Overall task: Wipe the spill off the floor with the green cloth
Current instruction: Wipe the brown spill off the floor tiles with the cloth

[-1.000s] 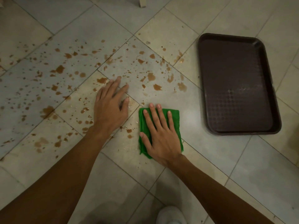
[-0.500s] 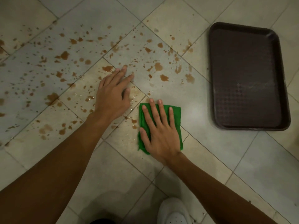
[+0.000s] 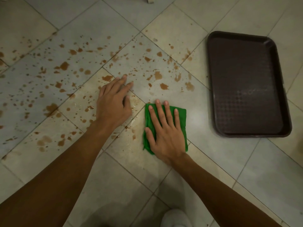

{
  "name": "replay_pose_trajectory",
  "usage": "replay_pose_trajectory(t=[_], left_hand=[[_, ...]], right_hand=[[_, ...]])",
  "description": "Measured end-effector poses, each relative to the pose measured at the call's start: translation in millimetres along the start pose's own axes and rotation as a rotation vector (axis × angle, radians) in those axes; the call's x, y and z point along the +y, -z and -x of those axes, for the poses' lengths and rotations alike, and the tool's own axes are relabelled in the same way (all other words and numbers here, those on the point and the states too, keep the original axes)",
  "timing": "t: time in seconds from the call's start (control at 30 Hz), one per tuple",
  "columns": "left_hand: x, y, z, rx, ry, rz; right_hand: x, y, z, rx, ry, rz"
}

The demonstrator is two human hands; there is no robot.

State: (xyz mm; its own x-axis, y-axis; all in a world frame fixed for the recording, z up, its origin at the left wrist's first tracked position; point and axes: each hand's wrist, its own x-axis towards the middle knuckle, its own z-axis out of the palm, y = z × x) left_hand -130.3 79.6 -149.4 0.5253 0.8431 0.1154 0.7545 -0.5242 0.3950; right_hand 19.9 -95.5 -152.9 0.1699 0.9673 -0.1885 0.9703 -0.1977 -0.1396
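Tiled floor (image 3: 213, 161): brown spill (image 3: 65, 66) spattered widely, mostly unwiped. Green cloth (image 3: 181, 115) at its near edge, pressed flat under right hand (image 3: 165, 133), fingers straight. Left hand (image 3: 113, 102) flat on floor. Tray (image 3: 211, 82) beside.

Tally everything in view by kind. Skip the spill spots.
Hands: 2 (left hand, right hand)
Cloths: 1 (green cloth, under the right hand)
Trays: 1 (brown tray)
Shoes: 1 (white shoe)
Unclear: 1 (pale piece, cut off at the top edge)
Total: 6
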Motion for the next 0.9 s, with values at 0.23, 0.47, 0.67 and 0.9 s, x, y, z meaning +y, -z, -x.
replay_pose_trajectory(t=[0.23, 0.47, 0.67, 0.9], left_hand=[[7, -2, -9, -0.062, 0.012, 0.036], [8, -2, -16, -0.07, 0.052, 0.038], [9, 3, -15, -0.058, 0.028, -0.031], [7, -3, -9, -0.034, 0.044, -0.027]], right_hand=[[31, 1, 27, -0.056, 0.171, 0.009], [17, 4, -21, 0.045, -0.053, -0.011], [25, 3, -4, 0.004, 0.115, -0.013], [21, 6, -31, 0.056, -0.077, -0.037]])
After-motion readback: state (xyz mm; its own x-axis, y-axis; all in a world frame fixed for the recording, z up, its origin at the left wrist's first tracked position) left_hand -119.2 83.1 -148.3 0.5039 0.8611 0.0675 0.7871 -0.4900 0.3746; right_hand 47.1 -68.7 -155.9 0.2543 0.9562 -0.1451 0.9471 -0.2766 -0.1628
